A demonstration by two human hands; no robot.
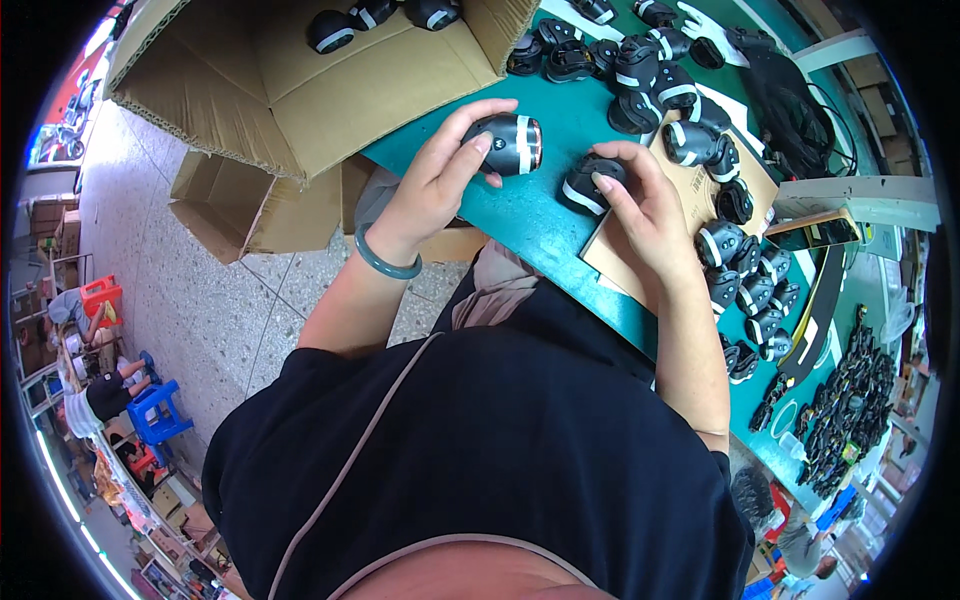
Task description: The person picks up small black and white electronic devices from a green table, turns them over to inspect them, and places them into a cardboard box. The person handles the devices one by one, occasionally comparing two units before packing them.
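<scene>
- One black lamp head [512,143] with a copper-coloured ring is gripped by the left hand [440,180] at upper centre of the frame, held just above the green counter [545,225].
- One black housing with a white band [588,184] is held down by the right hand [645,210], fingers curled over it, just right of the lamp head.
- One jade-green bangle [385,262] is worn on the left wrist.
- One brown cardboard sheet [700,190] is laid on the counter under the right hand.
- Many more black housings [740,270] are strewn along the right side of the frame; they overlap too much for an exact count.
- Three black parts [380,18] are seen in one open cardboard box [300,80] at upper left.
- One smaller open box [240,210] is set on the floor below it.
</scene>
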